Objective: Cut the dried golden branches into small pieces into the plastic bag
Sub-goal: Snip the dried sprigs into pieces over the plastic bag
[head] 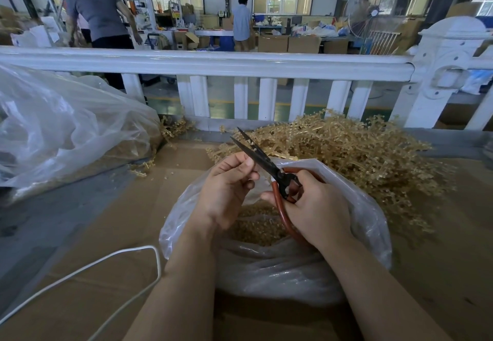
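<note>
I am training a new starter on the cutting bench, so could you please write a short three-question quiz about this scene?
1. True or false: the scissors are held in the right hand.
2. Where does the uncut pile of golden branches lie relative to the small plastic bag? A) behind it and to its right B) inside it C) on the floor beyond the white fence
3. What does the left hand touch at its fingertips?

Key
1. True; the red handles sit in that hand.
2. A
3. The scissor blades, near their middle; whether it also pinches a small branch piece cannot be told.
</note>
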The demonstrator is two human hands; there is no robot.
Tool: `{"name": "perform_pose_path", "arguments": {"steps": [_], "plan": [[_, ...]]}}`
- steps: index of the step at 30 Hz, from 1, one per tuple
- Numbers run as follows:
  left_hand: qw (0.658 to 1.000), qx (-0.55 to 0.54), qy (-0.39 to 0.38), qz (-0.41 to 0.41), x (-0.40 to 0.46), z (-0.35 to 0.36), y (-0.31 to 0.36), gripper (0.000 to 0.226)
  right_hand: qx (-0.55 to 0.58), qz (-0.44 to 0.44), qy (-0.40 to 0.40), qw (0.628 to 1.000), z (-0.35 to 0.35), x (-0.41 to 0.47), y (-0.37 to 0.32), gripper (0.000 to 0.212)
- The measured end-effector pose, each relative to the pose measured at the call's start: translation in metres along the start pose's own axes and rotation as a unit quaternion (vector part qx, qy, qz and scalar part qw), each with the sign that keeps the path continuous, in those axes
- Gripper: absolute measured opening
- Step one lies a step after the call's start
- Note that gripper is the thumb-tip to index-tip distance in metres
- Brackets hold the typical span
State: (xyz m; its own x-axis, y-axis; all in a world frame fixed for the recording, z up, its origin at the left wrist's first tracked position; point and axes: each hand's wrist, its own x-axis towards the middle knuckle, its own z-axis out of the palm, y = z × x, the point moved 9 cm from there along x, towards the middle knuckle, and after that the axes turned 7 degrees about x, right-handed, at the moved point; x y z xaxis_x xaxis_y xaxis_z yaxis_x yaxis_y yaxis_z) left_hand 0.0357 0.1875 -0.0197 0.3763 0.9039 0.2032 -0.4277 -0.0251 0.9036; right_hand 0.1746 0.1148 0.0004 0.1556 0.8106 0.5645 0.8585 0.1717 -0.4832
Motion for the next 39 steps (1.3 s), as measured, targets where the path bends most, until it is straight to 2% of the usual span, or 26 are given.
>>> {"name": "perform_pose_path", "arguments": {"steps": [9, 15, 21, 32, 39], "plan": [[0.998, 0.060, 0.019, 0.021, -0.002, 0.002, 0.006, 0.003, -0.008, 0.019, 0.003, 1.000, 0.000, 0.000, 0.006, 0.080], [0.990, 0.071, 0.080, 0.087, -0.003, -0.006, 0.017, 0.015, -0.016, 0.011, 0.017, 1.000, -0.002, 0.001, 0.005, 0.068], [0.975, 0.103, 0.147, 0.128, -0.003, -0.021, 0.023, 0.022, -0.021, 0.016, 0.016, 1.000, -0.003, 0.002, 0.006, 0.072], [0.987, 0.081, 0.104, 0.097, -0.001, -0.014, 0.018, 0.015, -0.019, 0.020, -0.009, 1.000, -0.002, 0.002, 0.003, 0.075], [0.987, 0.072, 0.104, 0.098, -0.003, -0.014, 0.019, 0.033, -0.026, 0.033, -0.030, 0.999, 0.002, 0.002, 0.007, 0.077]]}}
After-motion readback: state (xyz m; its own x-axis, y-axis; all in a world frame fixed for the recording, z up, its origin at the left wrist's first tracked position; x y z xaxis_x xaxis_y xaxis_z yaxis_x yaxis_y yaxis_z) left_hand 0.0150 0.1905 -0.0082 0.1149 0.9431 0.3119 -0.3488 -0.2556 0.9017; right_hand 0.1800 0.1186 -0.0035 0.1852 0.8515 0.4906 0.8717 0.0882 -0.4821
